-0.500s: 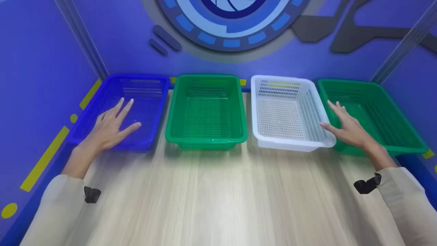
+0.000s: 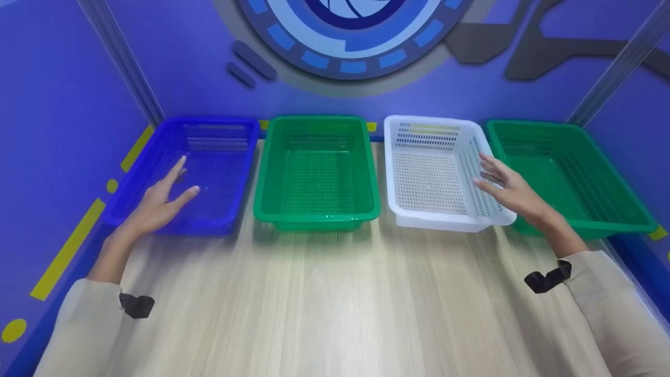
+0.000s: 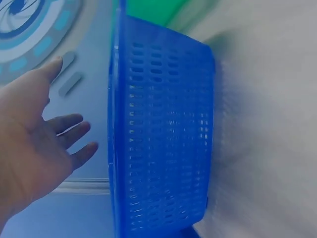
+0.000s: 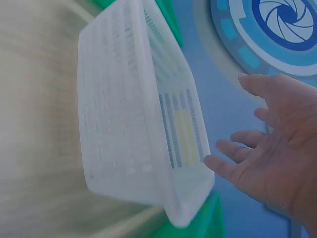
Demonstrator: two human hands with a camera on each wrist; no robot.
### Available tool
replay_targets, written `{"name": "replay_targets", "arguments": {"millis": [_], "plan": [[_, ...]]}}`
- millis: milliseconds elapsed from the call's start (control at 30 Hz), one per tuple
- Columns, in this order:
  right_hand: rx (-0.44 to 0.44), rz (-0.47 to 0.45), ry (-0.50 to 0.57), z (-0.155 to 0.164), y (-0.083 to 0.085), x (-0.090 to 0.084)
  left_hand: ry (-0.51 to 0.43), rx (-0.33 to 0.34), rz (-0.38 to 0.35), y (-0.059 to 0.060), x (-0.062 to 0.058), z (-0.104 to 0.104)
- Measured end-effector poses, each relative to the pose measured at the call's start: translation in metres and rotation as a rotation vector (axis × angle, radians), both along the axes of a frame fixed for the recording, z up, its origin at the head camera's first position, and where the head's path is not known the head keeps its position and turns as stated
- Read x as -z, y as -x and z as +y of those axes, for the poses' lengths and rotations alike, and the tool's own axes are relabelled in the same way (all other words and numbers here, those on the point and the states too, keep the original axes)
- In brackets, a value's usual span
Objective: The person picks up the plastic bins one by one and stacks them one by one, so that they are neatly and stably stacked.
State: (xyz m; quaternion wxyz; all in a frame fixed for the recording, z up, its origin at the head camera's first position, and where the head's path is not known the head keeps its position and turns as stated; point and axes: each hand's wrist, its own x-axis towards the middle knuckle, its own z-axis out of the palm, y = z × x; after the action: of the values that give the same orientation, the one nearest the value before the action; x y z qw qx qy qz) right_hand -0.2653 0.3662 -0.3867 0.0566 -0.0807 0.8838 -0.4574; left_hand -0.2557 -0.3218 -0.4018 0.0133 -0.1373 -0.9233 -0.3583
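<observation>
My left hand (image 2: pixel 158 203) hovers over the blue basket (image 2: pixel 220 175) at the far left, fingers extended and nothing in them. The left wrist view shows that hand (image 3: pixel 37 134) above the rim, apart from the basket's slotted wall (image 3: pixel 163 134). My right hand (image 2: pixel 515 195) hangs over the right side of the white basket (image 2: pixel 429 180), its fingers loosely bent and holding nothing. Seen from the right wrist, the hand (image 4: pixel 277 144) is above the white basket's rim (image 4: pixel 153 109), palm facing inward. No objects show inside either basket.
Between the blue and white baskets stands a green basket (image 2: pixel 316 180); a second green basket (image 2: pixel 549 173) sits at the far right. All stand in a row on the wooden table (image 2: pixel 335 303), against a blue patterned back wall (image 2: pixel 324 94). Side walls (image 2: pixel 57 104) flank the table.
My right hand has moved left, from the edge between the white and far-right green baskets to over the white one. My left hand has drawn slightly back and left, its fingers closer together.
</observation>
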Motion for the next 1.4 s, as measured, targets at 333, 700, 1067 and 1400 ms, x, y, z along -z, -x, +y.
{"name": "replay_targets", "arguments": {"millis": [333, 700, 1067, 1400], "plan": [[-0.119, -0.042, 0.151, -0.051, 0.013, -0.003, -0.107, -0.034, -0.051, -0.005, -0.001, -0.016], [-0.306, -0.095, 0.252, -0.122, 0.026, -0.003, -0.100, -0.115, -0.104, -0.011, 0.010, -0.039], [-0.432, -0.133, 0.345, -0.198, 0.031, -0.006, -0.083, -0.174, -0.134, -0.011, 0.016, -0.056], [-0.552, -0.202, 0.444, -0.275, 0.027, 0.003, -0.116, -0.274, -0.030, -0.013, 0.023, -0.076]]}}
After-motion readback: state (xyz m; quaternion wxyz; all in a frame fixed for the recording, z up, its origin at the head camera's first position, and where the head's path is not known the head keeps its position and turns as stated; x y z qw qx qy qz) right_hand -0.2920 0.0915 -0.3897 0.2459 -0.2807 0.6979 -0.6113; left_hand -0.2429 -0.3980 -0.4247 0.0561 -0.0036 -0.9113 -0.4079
